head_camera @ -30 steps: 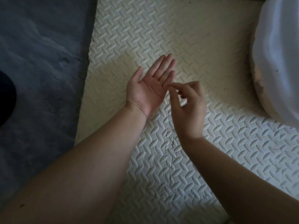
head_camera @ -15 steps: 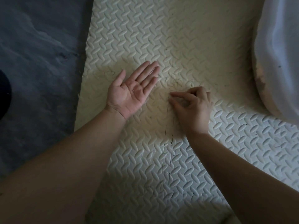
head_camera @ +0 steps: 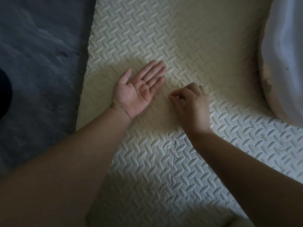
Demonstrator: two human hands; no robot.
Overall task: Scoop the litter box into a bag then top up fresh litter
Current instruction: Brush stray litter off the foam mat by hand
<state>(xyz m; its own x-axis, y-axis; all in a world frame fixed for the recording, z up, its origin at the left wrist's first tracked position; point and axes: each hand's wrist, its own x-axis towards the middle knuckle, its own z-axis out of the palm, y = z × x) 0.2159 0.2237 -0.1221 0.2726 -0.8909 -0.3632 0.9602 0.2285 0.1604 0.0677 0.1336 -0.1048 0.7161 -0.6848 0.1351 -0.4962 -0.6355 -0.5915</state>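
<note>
My left hand (head_camera: 138,89) lies palm up and flat over a cream foam mat (head_camera: 188,38), fingers spread, with a tiny pale speck resting on the palm. My right hand (head_camera: 191,104) hovers just to its right, thumb and forefinger pinched together at the mat surface; whether anything sits between them is too small to tell. A white plastic litter box (head_camera: 285,54) shows only its rounded edge at the far right, with tan grit stuck along its lower rim. No scoop or bag is in view.
Thin dark hairs and specks are scattered over the textured mat around and below my hands. Dark grey stone floor (head_camera: 37,54) lies left of the mat's edge. A black rounded object (head_camera: 4,94) pokes in at the left border.
My hands have separated: the right one left the left palm and dropped to the mat in a pinch. The left hand shifted left and stays palm up.
</note>
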